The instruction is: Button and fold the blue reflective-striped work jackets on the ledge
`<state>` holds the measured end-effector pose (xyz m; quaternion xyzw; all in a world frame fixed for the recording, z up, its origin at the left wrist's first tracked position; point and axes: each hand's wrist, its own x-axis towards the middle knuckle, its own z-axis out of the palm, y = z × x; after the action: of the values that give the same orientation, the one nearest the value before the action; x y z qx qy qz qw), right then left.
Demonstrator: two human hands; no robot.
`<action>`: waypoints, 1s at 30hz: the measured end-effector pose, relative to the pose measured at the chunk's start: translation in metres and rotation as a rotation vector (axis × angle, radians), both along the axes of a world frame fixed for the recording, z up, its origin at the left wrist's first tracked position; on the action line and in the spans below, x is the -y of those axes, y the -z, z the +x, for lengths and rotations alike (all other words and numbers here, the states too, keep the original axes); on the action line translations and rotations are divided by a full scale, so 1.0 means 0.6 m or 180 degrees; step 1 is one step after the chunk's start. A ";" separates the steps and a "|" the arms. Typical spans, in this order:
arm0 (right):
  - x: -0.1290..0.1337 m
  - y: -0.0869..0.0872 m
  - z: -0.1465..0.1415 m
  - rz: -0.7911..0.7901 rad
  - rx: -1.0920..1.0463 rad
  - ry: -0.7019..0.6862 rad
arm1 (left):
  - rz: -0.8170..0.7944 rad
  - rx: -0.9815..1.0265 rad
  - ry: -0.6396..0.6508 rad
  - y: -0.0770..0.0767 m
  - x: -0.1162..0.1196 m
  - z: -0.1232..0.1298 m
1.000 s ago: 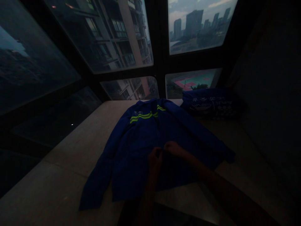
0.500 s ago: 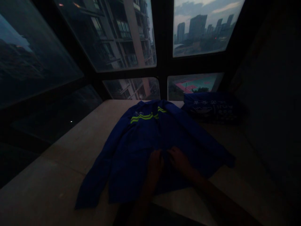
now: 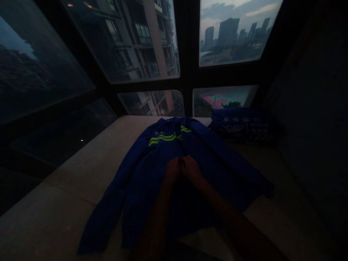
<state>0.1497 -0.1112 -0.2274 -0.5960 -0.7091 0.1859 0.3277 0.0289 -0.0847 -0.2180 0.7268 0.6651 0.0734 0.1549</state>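
Observation:
A blue long-sleeved jacket point(image 3: 146, 185) with yellow-green stripes across its chest lies spread on a pale ledge, collar toward the window. My left hand point(image 3: 173, 169) is closed on the jacket's front near the middle. Right beside it, my right hand point(image 3: 190, 167) pinches the cloth too, and the fingertips of both hands nearly meet just below the stripes. The dim light hides the exact bit of cloth between my fingers.
A folded dark blue bundle with white lettering point(image 3: 241, 127) sits at the back right of the pale ledge point(image 3: 106, 145). Dark-framed windows point(image 3: 187, 79) rise behind and on the left. A dark wall stands at the right.
Both hands have moved up the jacket toward the collar and come closer together. The jacket's lower edge and left sleeve have shifted slightly toward me.

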 end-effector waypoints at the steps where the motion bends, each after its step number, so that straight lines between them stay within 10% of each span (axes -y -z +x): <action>1: -0.006 0.016 -0.001 -0.0002 -0.0082 0.0131 | -0.0042 -0.0033 -0.0041 0.005 -0.003 0.003; 7: -0.015 0.075 0.017 0.0131 -0.0371 0.0513 | -0.0080 0.0032 -0.0127 0.020 0.000 0.011; 30: -0.020 0.092 0.017 0.0173 -0.0471 0.0256 | 0.0387 0.2064 -0.0194 0.073 0.019 -0.011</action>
<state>0.1600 -0.0992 -0.2827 -0.5995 -0.6632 0.1968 0.4025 0.0224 -0.0961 -0.2616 0.6533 0.5970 0.3451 0.3127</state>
